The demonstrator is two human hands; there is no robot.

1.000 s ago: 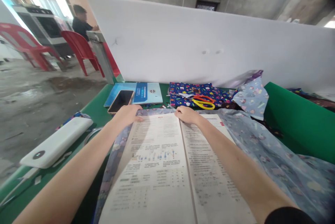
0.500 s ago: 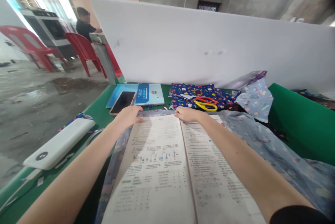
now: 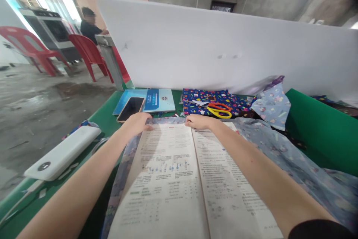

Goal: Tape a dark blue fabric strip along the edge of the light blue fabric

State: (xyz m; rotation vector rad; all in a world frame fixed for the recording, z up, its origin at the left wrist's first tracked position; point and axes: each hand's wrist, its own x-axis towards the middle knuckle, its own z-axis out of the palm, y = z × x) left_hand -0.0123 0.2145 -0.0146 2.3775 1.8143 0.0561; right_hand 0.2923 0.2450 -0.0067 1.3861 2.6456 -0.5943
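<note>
An open book (image 3: 179, 183) with printed pages lies on a pale blue patterned sheet (image 3: 282, 164) spread over the green table (image 3: 104, 118). My left hand (image 3: 137, 122) rests on the book's far left corner, its fingers curled over the top edge. At the far end of the spine sits my right hand (image 3: 199, 121), its fingers bent over the top edge of the pages. Both forearms stretch across the pages.
Beyond the book lie a phone (image 3: 131, 108) on a blue booklet (image 3: 156, 100), and orange-and-yellow scissors (image 3: 219, 110) on dark patterned paper (image 3: 207, 101). A white power bank (image 3: 62, 153) sits at the left edge. A white board (image 3: 223, 45) stands behind. A person sits by red chairs (image 3: 88, 53).
Hands and book have stayed in place; only the camera view has shifted slightly.
</note>
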